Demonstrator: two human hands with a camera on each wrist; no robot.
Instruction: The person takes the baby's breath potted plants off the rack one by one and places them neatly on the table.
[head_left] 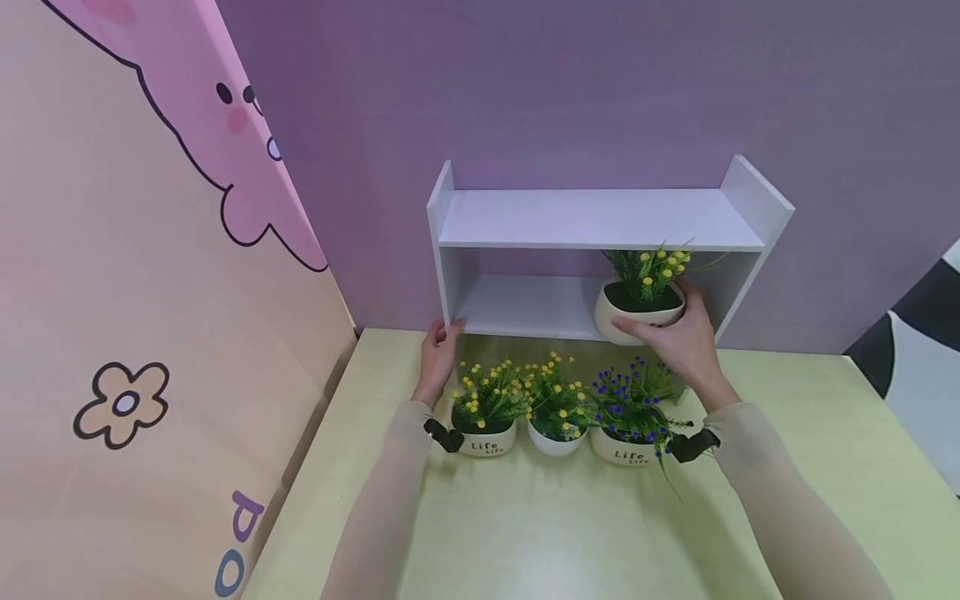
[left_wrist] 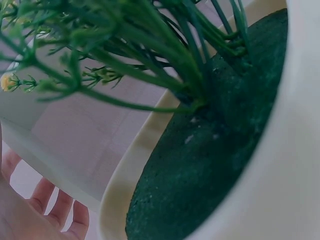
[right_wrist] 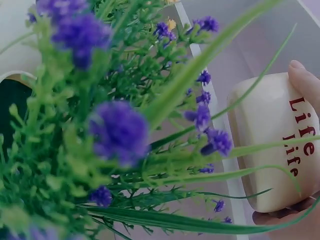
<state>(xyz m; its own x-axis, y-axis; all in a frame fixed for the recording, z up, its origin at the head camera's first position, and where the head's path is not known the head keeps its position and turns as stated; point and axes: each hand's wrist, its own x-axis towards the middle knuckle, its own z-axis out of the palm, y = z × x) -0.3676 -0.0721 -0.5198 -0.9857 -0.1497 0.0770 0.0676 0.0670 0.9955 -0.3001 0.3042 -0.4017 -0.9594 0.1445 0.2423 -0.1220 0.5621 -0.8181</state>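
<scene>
A white two-tier shelf [head_left: 585, 218] stands against the purple wall. My left hand [head_left: 437, 363] grips the bottom front corner of its left side panel, with the thumb on the inner side. My right hand [head_left: 684, 343] holds a cream flowerpot [head_left: 626, 327] with yellow flowers at the right part of the lower tier, thumb across its front. In the right wrist view this flowerpot [right_wrist: 267, 145] shows red "Life" lettering, and the fingers reach under it. Whether its base touches the tier, I cannot tell.
Before the shelf, on the pale table [head_left: 525, 533], stand a "Life" pot with yellow flowers [head_left: 486, 443], a small white pot [head_left: 557, 444] with yellow flowers, and a "Life" pot with purple flowers [head_left: 624, 451]. A decorated wall panel [head_left: 187, 317] borders the left.
</scene>
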